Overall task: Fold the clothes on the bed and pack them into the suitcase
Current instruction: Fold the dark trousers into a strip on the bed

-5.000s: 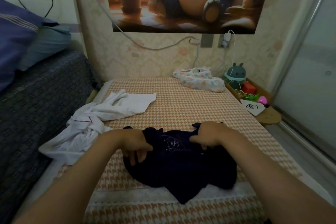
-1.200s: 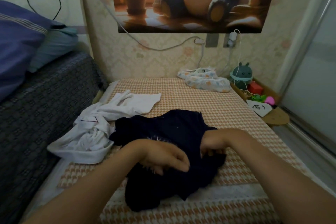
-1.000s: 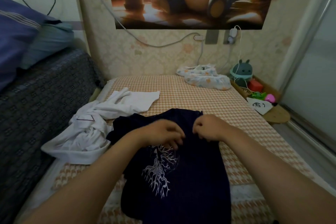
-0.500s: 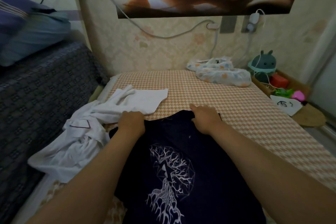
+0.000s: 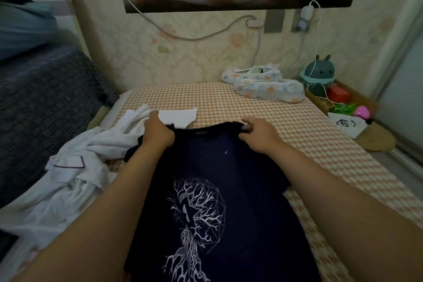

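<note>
A navy T-shirt [image 5: 206, 167] with a white tree print lies spread face up on the orange checked bed [image 5: 320, 144], collar end away from me. My left hand [image 5: 159, 133] grips its far left shoulder edge and my right hand [image 5: 257, 135] pinches its far right shoulder edge. A crumpled white garment [image 5: 75, 167] lies to the left, touching the navy shirt. No suitcase is in view.
A white patterned cloth bundle [image 5: 265, 84] lies at the far end of the bed. A box with a green plush toy [image 5: 319, 73] and small items stands at the right. A dark patterned sofa [image 5: 41, 103] runs along the left. Cables hang on the wall.
The bunched navy T-shirt has been turned and spread flat with the print up. Both hands moved from its middle out to the far shoulder corners, and my view has dropped closer.
</note>
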Motion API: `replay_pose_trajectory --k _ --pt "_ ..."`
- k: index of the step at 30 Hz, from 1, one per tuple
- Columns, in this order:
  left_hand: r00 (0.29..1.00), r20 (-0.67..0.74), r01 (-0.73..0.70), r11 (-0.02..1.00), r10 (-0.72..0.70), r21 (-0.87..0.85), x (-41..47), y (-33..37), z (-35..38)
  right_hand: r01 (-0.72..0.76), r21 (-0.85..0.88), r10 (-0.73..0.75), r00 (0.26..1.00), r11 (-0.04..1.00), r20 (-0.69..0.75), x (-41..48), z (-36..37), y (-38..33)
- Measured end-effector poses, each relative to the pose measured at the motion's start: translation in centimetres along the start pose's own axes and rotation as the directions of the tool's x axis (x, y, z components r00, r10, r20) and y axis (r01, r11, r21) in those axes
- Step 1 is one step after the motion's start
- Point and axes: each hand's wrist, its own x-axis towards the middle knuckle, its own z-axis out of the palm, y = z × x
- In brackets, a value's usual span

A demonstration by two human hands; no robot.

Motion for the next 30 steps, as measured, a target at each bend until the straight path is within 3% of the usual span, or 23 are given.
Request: replay_pose_trajectory --k 1,3,6,8,10,13,15,18,22,26,28,30 --pt "0.995 0.100 -0.020 0.995 0.010 0.102 -0.6 0.0 0.8 -0.011 0.068 0.007 0.998 0.998 0.065 -0.4 -0.2 0.4" --pt "0.974 0.206 -0.146 0.948 0.088 0.283 -1.4 0.6 2.3 0.004 0.090 -0.005 1.000 0.996 0.006 -1.0 -1.0 1.6" --pt "0.927 0.203 -0.376 0.776 0.316 0.506 -3.0 2.9 4.2 -0.102 -0.334 0.051 0.986 0.937 -0.158 -1.3 -2.7 3.7" --pt "0.869 0.250 -0.490 0.681 0.427 0.544 -4.4 4.2 5.8 -0.118 -0.460 0.101 0.993 0.880 -0.062 -2.1 -3.3 4.6" --pt "0.818 0.311 -0.573 0.637 0.484 0.516 -5.7 5.0 7.8 -0.049 -0.345 0.067 0.997 0.937 0.042 -2.7 -3.3 5.3" --pt "0.821 0.473 -0.535 0.718 0.318 0.446 -6.8 5.2 10.3 -0.027 -0.037 0.027 1.000 0.999 0.002 -2.9 -3.3 5.3" --pt "0.824 0.522 -0.497 0.723 0.220 0.480 -6.8 5.2 11.3 -0.088 0.189 0.102 0.992 0.978 -0.070 -2.6 -4.0 5.0" --pt "0.838 0.459 -0.516 0.700 0.294 0.494 -5.9 5.9 12.2 -0.185 0.359 0.234 0.967 0.915 -0.097 -1.8 -5.6 5.5" --pt "0.785 0.542 -0.563 0.708 0.299 0.425 -3.9 7.8 13.5 -0.277 0.372 0.299 0.954 0.886 -0.001 -1.7 -7.3 7.1" --pt "0.724 0.613 -0.625 0.676 0.316 0.390 -2.7 8.6 14.7 -0.343 -0.010 0.341 0.928 0.939 0.149 -1.9 -9.3 7.5" --pt "0.741 0.553 -0.640 0.654 0.383 0.405 -2.6 9.3 15.1 -0.310 0.080 0.297 0.944 0.947 0.145 -2.2 -10.4 7.8" --pt "0.777 0.406 -0.630 0.600 0.482 0.494 -2.9 10.3 15.2 -0.288 0.341 0.254 0.957 0.895 0.141 -2.7 -11.2 8.1"
